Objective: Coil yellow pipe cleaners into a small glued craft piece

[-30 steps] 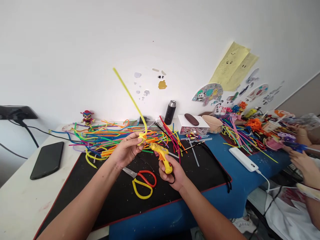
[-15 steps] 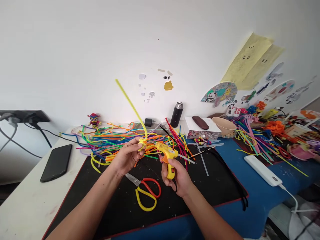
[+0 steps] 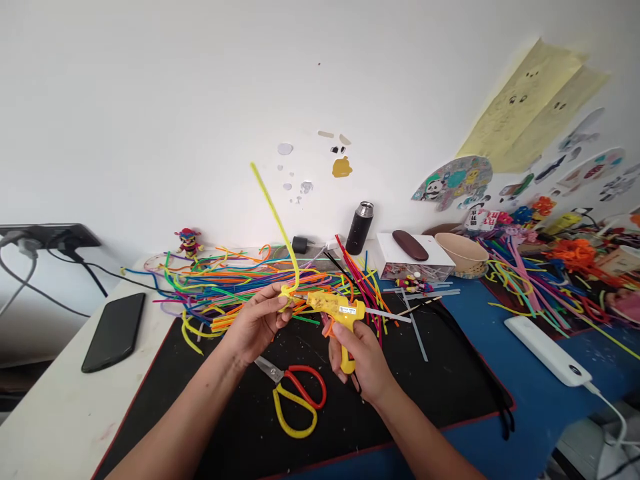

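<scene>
My left hand [image 3: 253,325] pinches the knotted lower end of a long yellow pipe cleaner [image 3: 276,217], whose free end rises up and to the left. My right hand [image 3: 364,357] is wrapped round the handle of a yellow hot glue gun [image 3: 336,308]. The gun's nozzle points left and touches the knot at my left fingertips. A clear glue stick juts out of the gun's back toward the right. Both hands hover above a black mat [image 3: 430,373].
Red-and-yellow scissors [image 3: 295,393] lie on the mat under my hands. A heap of coloured pipe cleaners [image 3: 215,283] lies behind. A black phone [image 3: 114,331] is at the left, a white power bank [image 3: 549,349] at the right, a black flask [image 3: 359,228] and a white box [image 3: 413,257] by the wall.
The view has swung left, so the other person's hands at the right edge have left the frame. The glue gun has levelled out and its nozzle has come up against the knot.
</scene>
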Available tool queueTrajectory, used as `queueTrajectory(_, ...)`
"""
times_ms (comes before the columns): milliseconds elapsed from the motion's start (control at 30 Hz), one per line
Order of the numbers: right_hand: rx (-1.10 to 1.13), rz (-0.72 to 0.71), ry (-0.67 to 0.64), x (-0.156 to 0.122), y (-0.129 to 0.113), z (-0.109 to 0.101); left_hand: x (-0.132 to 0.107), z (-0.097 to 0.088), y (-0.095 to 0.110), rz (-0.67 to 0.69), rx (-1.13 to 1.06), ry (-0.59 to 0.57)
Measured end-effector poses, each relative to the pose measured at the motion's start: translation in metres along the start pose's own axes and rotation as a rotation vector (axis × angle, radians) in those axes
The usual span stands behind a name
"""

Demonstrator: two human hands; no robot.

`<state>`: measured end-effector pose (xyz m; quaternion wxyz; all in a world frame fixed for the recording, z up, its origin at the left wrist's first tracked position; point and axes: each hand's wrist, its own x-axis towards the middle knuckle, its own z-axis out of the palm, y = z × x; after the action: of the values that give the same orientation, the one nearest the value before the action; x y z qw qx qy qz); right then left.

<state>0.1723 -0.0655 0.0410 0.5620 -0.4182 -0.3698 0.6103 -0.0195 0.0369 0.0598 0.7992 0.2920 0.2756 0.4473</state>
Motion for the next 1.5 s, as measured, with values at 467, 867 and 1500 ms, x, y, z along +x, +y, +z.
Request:
queueTrajectory(467, 0.236, 0.039, -0.072, 0.0, -0.011, 0.006, -0.001, 0.002, -0.004, -0.007, 0.028, 0.027)
queueTrajectory(867, 0.002, 0.04, 0.051, 0.001, 0.003, 0.002, -0.003, 0.006, -0.004, 0.039, 0.087, 0.052)
queueTrajectory(1500, -0.441, -0.072, 0.208, -0.005, -0.005, 0.011, -0.008, 0.012, -0.006, 0.165, 0.27, 0.058)
